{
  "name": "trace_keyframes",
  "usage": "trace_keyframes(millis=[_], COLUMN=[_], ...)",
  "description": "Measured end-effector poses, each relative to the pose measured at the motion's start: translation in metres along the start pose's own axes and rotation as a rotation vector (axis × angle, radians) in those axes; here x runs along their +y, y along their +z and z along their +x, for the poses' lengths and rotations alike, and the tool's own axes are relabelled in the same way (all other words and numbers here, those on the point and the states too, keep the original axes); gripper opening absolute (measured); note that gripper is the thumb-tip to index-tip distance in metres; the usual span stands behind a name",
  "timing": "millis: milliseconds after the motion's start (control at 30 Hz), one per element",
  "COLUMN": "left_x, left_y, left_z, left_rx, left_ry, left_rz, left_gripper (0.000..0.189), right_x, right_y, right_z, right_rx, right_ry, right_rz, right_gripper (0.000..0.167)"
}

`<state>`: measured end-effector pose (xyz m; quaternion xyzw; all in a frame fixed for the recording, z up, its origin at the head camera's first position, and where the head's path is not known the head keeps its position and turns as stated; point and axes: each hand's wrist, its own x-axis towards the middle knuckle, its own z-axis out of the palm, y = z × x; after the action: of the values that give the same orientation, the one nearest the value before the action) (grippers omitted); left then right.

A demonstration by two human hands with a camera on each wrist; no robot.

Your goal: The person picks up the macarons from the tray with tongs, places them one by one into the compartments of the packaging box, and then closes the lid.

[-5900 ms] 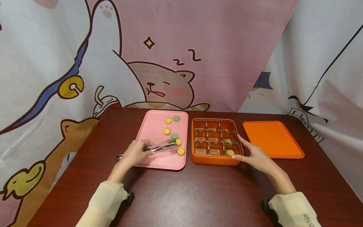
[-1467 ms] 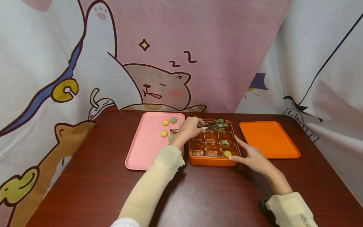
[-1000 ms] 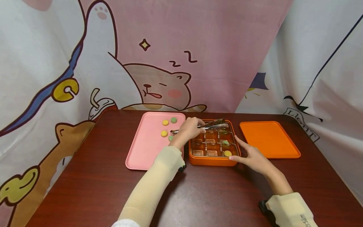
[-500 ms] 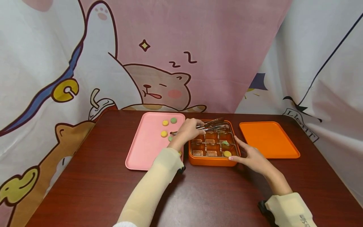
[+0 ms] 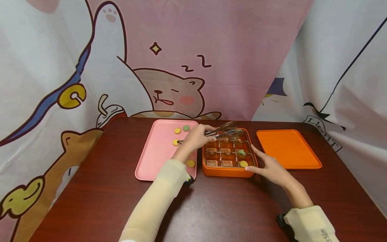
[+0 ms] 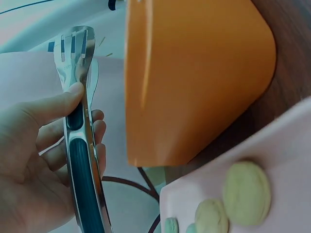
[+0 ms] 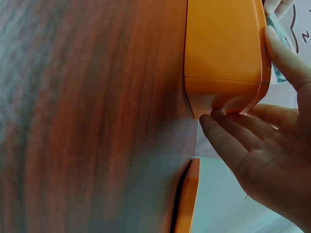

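My left hand (image 5: pixel 195 136) grips metal tongs (image 5: pixel 226 131) above the back row of an orange box (image 5: pixel 228 172) with a clear divided insert. In the left wrist view the tongs' slotted tips (image 6: pixel 74 46) stand slightly apart, nothing showing between them. My right hand (image 5: pixel 273 169) holds the box's front right corner, thumb on the front rim and fingers along the right side. A yellow macaron (image 5: pixel 243 164) lies in the front right compartment, a green macaron (image 5: pixel 241 152) in the one behind it. The tongs partly cover the back compartments.
Left of the box, a pink tray (image 5: pixel 151 161) bears several macarons, among them a yellow one (image 5: pixel 190 163) at the front and a green one (image 5: pixel 186 128) at the back. An orange lid (image 5: pixel 288 149) lies on the right. A printed curtain (image 5: pixel 235 67) hangs behind the table.
My left hand has carried the tongs from the green macarons on the tray to the back of the box, then lifted them slightly and drawn back left. My right hand keeps its hold.
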<state>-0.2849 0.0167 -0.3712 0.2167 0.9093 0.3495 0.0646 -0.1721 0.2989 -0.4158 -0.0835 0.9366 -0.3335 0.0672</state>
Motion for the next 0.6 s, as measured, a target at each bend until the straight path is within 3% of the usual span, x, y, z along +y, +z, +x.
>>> trace_keyframes(millis=[600], left_x=[-0.017], left_y=[-0.030], left_z=[-0.028], left_rx=[0.088], left_ry=[0.029], left_rz=[0.033], left_gripper=[0.040], right_x=[0.001], right_y=[0.000], right_z=[0.001], right_rx=[0.001], right_ry=[0.011], right_rz=[-0.010], right_gripper=[0.097])
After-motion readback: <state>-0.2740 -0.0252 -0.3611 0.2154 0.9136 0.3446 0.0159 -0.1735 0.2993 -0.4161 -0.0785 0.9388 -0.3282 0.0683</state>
